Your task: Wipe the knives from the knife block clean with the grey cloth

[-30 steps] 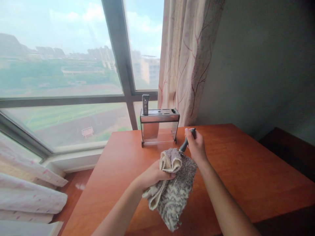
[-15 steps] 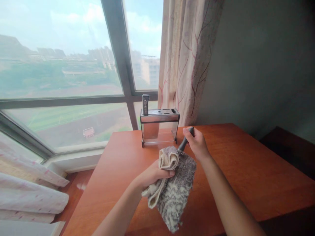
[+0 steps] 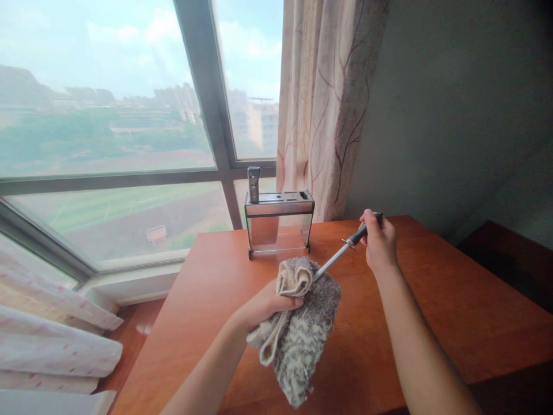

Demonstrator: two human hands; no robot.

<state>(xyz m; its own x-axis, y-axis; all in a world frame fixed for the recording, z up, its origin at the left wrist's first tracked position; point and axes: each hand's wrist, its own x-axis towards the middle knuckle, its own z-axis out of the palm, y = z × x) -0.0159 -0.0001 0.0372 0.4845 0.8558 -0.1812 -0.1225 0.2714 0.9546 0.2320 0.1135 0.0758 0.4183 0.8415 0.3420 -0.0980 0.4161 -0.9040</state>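
Note:
My left hand (image 3: 274,302) is closed around a folded grey and cream cloth (image 3: 305,340), held above the table. A sharpening steel (image 3: 333,262) with a black handle and a thin round metal rod runs up and to the right out of the cloth. Its handle is gripped by my right hand (image 3: 380,239). The rod's far end is hidden in the cloth folds. Beyond my hands stands a clear-sided knife block (image 3: 280,208) with a slotted metal top. One dark-handled knife (image 3: 254,185) sticks up from its left end.
The reddish-brown wooden table (image 3: 207,276) lies under my hands. Behind it are a large framed window (image 3: 222,115) and a patterned curtain (image 3: 322,104). A dark low piece of furniture (image 3: 496,253) stands to the right.
My right hand has moved up and to the right with the sharpening steel, so its guard and part of the rod now show outside the cloth. My left hand has barely moved.

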